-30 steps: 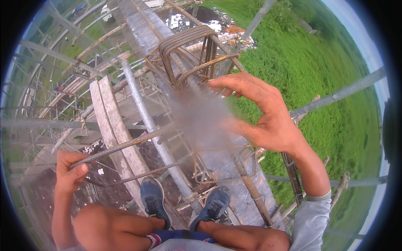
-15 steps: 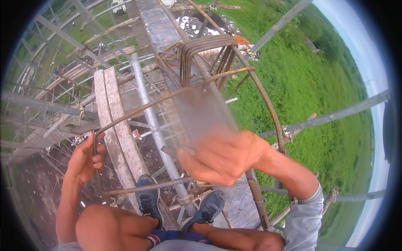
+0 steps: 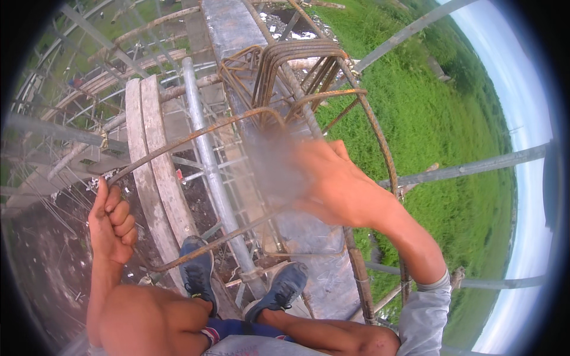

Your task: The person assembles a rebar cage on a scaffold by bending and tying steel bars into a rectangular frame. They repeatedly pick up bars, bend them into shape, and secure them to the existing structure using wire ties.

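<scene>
1. My left hand (image 3: pixel 111 224): closed in a fist round the near end of a long rusty bar (image 3: pixel 196 135), thumb up. A second ago this hand gripped the same bar lower and further left; it has risen with the bar.
2. My right hand (image 3: pixel 332 184): partly blurred, fingers curled over where the bar bends down into the cage of bent steel hoops (image 3: pixel 297 65). I cannot tell how firmly it grips. A second ago it was spread open in the air above the cage; now it has come down onto the steel, so the bar is held at both ends.
3. The bar: arched from the left fist up and across to the right hand, touching the cage at its far end.
4. Footing: my two shoes (image 3: pixel 199 270) rest on crossed bars beside a grey pipe (image 3: pixel 205 148) and two wooden planks (image 3: pixel 151 154).
5. Edges: the concrete beam (image 3: pixel 228 26) runs ahead under the cage. Open drop on both sides, dirt far below left, grass (image 3: pixel 439 124) far below right.
6. Room: free air above the cage; scaffold tubes (image 3: pixel 469 169) crowd the right side.
</scene>
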The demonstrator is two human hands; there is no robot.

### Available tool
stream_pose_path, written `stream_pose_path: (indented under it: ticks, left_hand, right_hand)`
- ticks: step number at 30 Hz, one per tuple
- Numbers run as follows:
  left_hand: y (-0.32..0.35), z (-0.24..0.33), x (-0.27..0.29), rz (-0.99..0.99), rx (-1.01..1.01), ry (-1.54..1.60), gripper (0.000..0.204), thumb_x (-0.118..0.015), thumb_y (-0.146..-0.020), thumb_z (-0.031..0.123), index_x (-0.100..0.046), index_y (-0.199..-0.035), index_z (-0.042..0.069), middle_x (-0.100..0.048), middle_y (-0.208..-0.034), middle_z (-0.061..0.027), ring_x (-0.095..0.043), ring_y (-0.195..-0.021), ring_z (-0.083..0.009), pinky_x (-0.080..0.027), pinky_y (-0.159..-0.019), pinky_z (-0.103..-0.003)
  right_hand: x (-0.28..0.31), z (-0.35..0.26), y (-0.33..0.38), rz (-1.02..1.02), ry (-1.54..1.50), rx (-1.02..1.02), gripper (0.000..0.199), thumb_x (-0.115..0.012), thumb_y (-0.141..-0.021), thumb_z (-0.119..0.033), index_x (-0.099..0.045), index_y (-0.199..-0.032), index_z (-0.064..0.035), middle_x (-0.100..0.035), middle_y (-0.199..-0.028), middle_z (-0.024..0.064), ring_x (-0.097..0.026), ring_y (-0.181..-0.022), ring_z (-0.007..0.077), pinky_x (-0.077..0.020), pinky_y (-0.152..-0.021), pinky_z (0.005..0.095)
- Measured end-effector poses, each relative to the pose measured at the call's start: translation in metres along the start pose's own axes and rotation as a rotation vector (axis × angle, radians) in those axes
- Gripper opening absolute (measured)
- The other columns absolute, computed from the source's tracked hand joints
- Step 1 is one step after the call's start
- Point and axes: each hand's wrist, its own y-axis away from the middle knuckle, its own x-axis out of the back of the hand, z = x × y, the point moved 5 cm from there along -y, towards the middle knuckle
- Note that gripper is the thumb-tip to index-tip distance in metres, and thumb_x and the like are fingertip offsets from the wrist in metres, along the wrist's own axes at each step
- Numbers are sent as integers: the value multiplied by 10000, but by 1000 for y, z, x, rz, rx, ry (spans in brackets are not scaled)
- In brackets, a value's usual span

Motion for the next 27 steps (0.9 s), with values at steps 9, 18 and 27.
stream_pose_path:
  ticks: [9, 18, 27]
  left_hand:
    - [6, -20, 24, -87, -55, 208, 526, -380, -1111, 539, -313, -705, 212, -165, -515, 75, -95, -394, -76, -65, -351, -278]
    - [3, -42, 38, -34, 76, 190, 498, -429, -1071, 488, -339, -675, 199, -222, -497, 60, -169, -374, -84, -128, -338, -277]
    - [5, -53, 37, 53, 298, -200, 449, -566, -998, 537, -445, -751, 182, -268, -528, 76, -241, -414, -82, -250, -411, -265]
  right_hand:
    - [-17, -25, -4, 94, 231, -98, 427, -729, -805, -181, -623, -1174, 5, -633, -966, 120, -673, -854, 291, -540, -713, 422]
    - [-13, -24, -1, -6, -234, -290, 455, -805, -859, -262, -612, -1186, -12, -702, -949, 186, -697, -856, 414, -545, -740, 496]
    - [-11, -18, -2, -67, -241, -217, 354, -855, -790, -267, -690, -929, 14, -717, -859, 192, -715, -837, 408, -549, -722, 506]
